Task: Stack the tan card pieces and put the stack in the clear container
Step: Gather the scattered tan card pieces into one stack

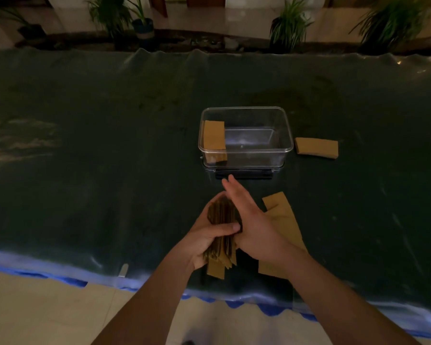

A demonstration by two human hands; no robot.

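Note:
My left hand (207, 236) grips a thick bundle of tan card pieces (222, 229) held on edge, thumb across its top. My right hand (253, 220) lies flat against the bundle's right side, fingers straight and pointing away from me. The clear container (245, 155) stands just beyond my hands; a tan stack (214, 134) leans at its left end inside. Another tan stack (317, 147) lies on the table right of the container. More tan pieces (283, 220) lie flat under and beside my right hand.
The table wears a dark green cover (110, 170) with a blue edge at the front. The container's dark lid (244, 174) sits under its near side. Potted plants (288, 26) line the floor beyond the far edge.

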